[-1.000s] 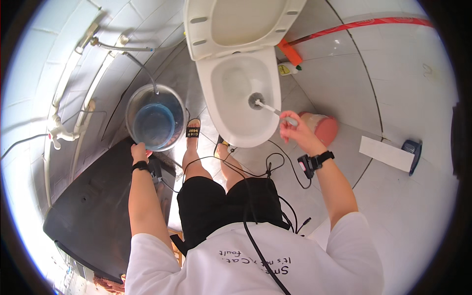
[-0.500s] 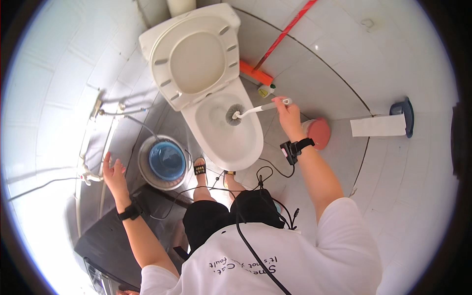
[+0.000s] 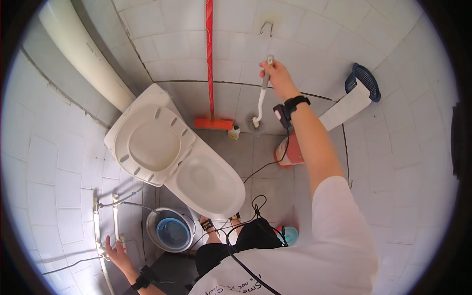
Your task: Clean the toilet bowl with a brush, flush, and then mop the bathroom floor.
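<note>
Now bucket [image 3: 169, 231] w/ blue water; right hand [image 3: 278, 77] grips brush [image 3: 259, 105].

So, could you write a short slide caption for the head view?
Right hand lifts a toilet brush toward the tiled wall; left hand touches wall pipes.
</note>
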Motion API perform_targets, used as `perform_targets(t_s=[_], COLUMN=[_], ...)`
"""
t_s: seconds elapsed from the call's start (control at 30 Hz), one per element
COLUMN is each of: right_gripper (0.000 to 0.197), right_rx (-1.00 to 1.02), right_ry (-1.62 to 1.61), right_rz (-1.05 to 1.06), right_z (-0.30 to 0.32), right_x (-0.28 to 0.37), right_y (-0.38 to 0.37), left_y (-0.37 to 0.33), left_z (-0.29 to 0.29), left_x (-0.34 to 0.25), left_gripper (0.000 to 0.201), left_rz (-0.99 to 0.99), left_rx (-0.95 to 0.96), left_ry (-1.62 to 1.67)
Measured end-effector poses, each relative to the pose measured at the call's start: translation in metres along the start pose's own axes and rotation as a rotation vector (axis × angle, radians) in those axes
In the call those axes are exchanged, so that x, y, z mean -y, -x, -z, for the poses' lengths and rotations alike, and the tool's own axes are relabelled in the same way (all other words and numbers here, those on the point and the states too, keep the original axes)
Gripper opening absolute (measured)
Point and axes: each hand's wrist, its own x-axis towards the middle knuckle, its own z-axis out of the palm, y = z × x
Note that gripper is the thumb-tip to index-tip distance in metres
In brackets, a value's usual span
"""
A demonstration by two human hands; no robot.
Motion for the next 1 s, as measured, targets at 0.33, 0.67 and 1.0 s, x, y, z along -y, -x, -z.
perform_targets(t_s=[0.33, 0.67, 1.0], right_gripper=[0.022, 0.022, 0.024], right_rx=[-0.091, -0.019, -0.073], right_ry=[-0.188, -0.381, -0.25], right_rz=[0.034, 0.023, -0.007], right_z=[0.034, 0.042, 0.034], right_x=[-0.011, -0.022, -0.029], right_y=[-0.107, -0.113, -0.124], left_y=[-0.01, -0.059, -0.182], left_z=[-0.002, 0.049, 0.136], left_x=[-0.016, -0.04, -0.105], left_gripper=[0.044, 0.049, 0.05], left_rz=[-0.073, -0.318, -0.723], left_rx=[0.012, -0.184, -0.628], left_ry=[-0.286, -0.515, -1.014])
